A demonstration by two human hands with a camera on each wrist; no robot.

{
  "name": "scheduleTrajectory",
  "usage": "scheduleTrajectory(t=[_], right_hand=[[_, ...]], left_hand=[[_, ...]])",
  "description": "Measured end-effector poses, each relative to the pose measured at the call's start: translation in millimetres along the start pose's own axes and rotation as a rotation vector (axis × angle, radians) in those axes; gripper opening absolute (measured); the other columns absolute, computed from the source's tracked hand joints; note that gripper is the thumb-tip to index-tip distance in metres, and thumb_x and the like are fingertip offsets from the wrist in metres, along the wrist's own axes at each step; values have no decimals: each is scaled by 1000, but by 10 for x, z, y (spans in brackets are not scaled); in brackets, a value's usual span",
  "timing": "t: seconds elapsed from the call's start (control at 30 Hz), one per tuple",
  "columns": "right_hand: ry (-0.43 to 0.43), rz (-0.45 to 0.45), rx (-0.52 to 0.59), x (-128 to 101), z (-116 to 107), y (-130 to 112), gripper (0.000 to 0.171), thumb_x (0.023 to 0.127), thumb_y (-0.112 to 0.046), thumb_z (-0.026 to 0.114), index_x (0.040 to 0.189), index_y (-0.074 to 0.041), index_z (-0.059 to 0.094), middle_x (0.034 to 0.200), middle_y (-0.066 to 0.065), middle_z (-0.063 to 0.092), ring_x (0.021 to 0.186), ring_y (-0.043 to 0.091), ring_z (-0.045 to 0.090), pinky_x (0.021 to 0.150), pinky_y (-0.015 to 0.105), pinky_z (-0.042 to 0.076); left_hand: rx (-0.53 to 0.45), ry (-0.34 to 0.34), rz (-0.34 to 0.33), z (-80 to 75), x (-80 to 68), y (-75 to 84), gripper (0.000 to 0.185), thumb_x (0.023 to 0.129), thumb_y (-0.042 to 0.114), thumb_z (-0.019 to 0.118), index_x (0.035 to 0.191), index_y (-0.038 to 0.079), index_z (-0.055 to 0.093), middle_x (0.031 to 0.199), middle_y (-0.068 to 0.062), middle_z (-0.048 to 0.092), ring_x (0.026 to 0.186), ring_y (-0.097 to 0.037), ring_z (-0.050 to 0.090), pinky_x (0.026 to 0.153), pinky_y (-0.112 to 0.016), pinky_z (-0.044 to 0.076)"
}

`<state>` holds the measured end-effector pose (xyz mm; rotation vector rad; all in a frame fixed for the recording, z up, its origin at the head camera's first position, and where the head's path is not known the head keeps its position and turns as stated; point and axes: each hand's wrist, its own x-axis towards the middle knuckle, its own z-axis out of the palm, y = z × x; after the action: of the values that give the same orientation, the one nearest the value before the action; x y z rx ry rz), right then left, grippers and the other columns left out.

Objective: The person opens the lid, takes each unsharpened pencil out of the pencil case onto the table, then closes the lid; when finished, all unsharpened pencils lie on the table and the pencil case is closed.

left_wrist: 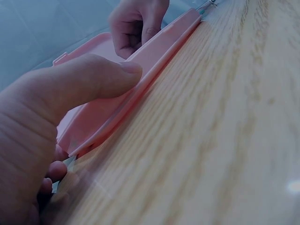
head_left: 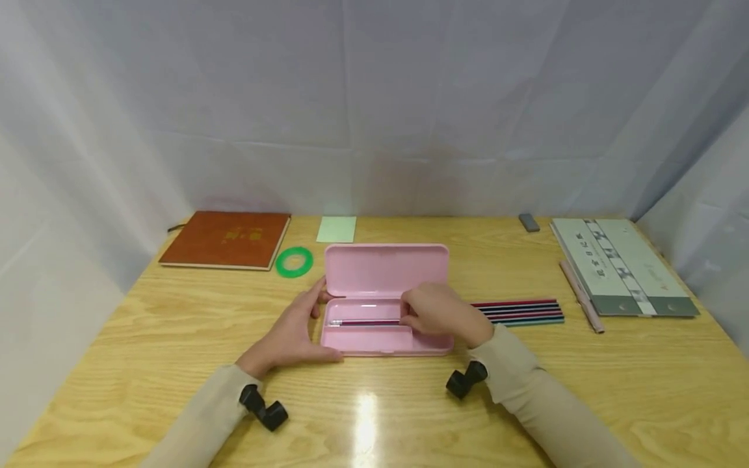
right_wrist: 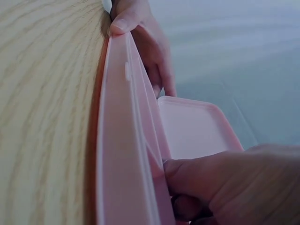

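Observation:
A pink pencil case (head_left: 386, 270) stands with its lid raised on the table. My left hand (head_left: 292, 331) grips its left end, thumb against the front wall and fingers round the far side. Inside the tray, my right hand (head_left: 439, 309) reaches down with curled fingers and pinches a dark striped pencil (head_left: 368, 322); its silver end points left. In the right wrist view the fingertips dip behind the case's front wall (right_wrist: 119, 140), so the grip itself is partly hidden. Several more pencils (head_left: 526, 312) lie side by side on the table, right of the case.
A brown notebook (head_left: 228, 239), a green tape roll (head_left: 294, 262) and a pale sticky-note pad (head_left: 336, 229) lie at the back left. At the back right are a grey eraser (head_left: 529, 222), a pink pen (head_left: 581, 296) and a light grey book (head_left: 620, 266).

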<state>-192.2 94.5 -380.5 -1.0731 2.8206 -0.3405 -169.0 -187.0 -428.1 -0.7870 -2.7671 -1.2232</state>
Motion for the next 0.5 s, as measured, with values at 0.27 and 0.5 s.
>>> scheduleTrajectory(t=[0.27, 0.5], right_hand=[[59, -25, 28, -67, 48, 47, 12, 91, -19, 65, 82, -11, 65, 74, -3, 64, 65, 7, 54, 65, 25, 47], [219, -59, 95, -316, -95, 78, 7, 93, -17, 64, 92, -10, 64, 72, -6, 56, 59, 3, 41, 56, 19, 38]], left_hand=[[-10, 1, -5, 2, 2, 5, 130, 51, 41, 93, 154, 11, 19, 116, -1, 54, 90, -14, 41, 79, -29, 37], [-12, -4, -10, 2, 2, -1, 130, 52, 44, 92, 154, 13, 18, 117, 0, 53, 90, -14, 40, 78, -29, 36]])
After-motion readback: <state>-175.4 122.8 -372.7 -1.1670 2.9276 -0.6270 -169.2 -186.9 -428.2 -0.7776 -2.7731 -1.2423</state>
